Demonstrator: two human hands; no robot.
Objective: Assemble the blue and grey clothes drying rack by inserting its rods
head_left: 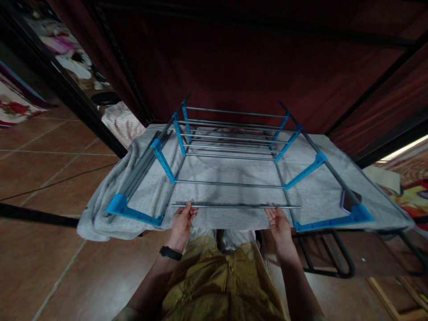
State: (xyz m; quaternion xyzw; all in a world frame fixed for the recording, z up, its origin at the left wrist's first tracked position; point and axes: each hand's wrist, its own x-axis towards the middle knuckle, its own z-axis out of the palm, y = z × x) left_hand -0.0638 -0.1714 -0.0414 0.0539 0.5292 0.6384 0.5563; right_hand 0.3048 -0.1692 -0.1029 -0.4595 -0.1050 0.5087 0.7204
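Observation:
A grey metal rod (234,206) lies level in front of me, held at both ends. My left hand (182,219) is closed on its left part and my right hand (278,220) is closed on its right part. Just beyond the rod stands a rack (230,147) of grey metal rods joined by blue plastic connectors (163,162), resting on a grey cloth (310,187). A loose bundle of grey rods (142,167) lies along the rack's left side. A black band sits on my left wrist.
The grey cloth covers a low table with a black metal frame (334,258). A phone (349,199) lies on the cloth at the right. Brown floor tiles (50,169) spread to the left. A dark red curtain (250,58) hangs behind. Clothes lie at the far left.

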